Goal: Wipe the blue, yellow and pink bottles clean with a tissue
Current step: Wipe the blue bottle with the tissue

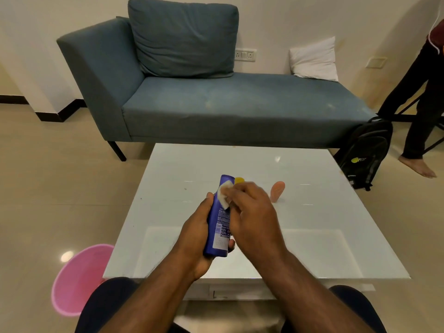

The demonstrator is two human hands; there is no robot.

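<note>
While a round pink plastic bin (72,280) sits on the floor, the left hand (195,239) wraps around the smooth, cylindrical blue bottle (219,224), held above the glossy white table (324,212). The right hand (254,212) pinches a folded white tissue (224,194) against it. The yellow bottle (239,180) peeks behind; the pink bottle (278,190) stands right.

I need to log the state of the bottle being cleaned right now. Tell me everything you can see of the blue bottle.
The blue bottle is a tall, slim, glossy container, plastic by its look, with a printed white label panel near its lower end. It is held off the white table, tilted with its top pointing away. The left hand wraps its lower body; the right hand presses a white tissue against its upper part. Its cap is not clearly visible.
</note>
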